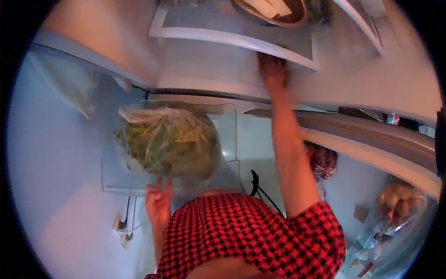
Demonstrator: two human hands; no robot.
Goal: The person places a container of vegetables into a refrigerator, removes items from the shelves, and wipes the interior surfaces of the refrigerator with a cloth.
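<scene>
A clear plastic drawer (232,179) juts out in front of my body. In it lies a large, thin plastic bag of leafy greens (172,139), its gathered top toward the upper left. My left hand (159,202) grips the drawer's near edge, fingers bent up against the clear plastic below the bag. Stretched far forward, my right hand (273,69) reaches inside the fridge, below the white-edged glass shelf (232,41). Its fingers are dark, blurred and partly behind the shelf's edge, so what they touch is hidden.
A round bowl (297,21) with pale pieces sits on the shelf above. The open fridge door (371,142) spans the right side. Beyond it are a bag of dark red things (323,162) and a bag of brown round things (399,204). Plugs with cords (123,225) are at lower left.
</scene>
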